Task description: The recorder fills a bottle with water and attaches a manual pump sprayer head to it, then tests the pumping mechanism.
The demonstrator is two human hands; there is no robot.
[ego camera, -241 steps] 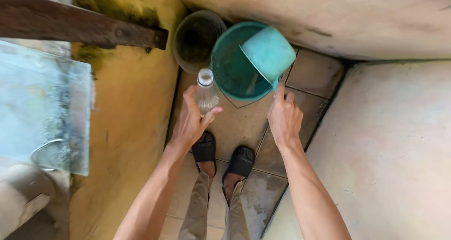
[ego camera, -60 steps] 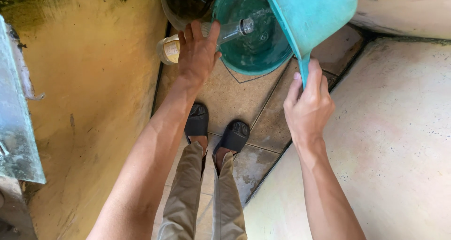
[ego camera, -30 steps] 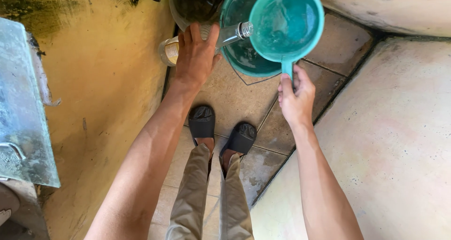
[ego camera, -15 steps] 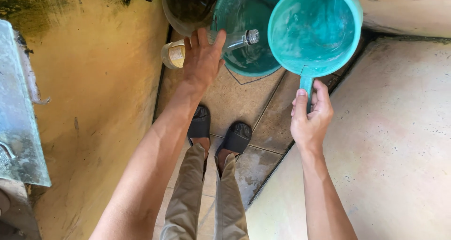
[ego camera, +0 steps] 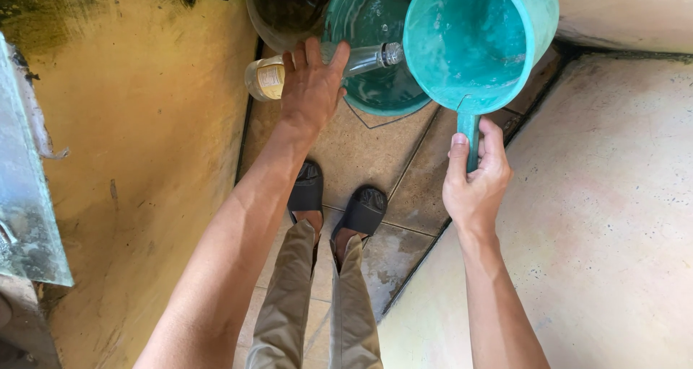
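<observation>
L hand (ego camera: 312,87) clamped glass bottle (ego camera: 317,66) sideways, mouth over teal bucket (ego camera: 361,22) so spill fell inside. R hand (ego camera: 474,178) gripped teal dipper (ego camera: 473,37) handle, tilted twd bottle mouth.

bright, soft daylight fills the view — it seems to fall from above and from the right, where the pale concrete floor (ego camera: 599,217) looks washed and nearly overexposed. shadows are faint and diffuse; the darkest patches sit under the black sandals (ego camera: 336,203) and inside the dark bucket (ego camera: 285,11) at the top edge. small glints show on the wet inside of the teal dipper (ego camera: 469,40) and on the clear glass bottle (ego camera: 361,57). focus is fairly even, with little motion blur on the hands. wide-angle distortion bends the yellow wall (ego camera: 144,145) and stretches the forearms — edges of the frame look softer.
</observation>
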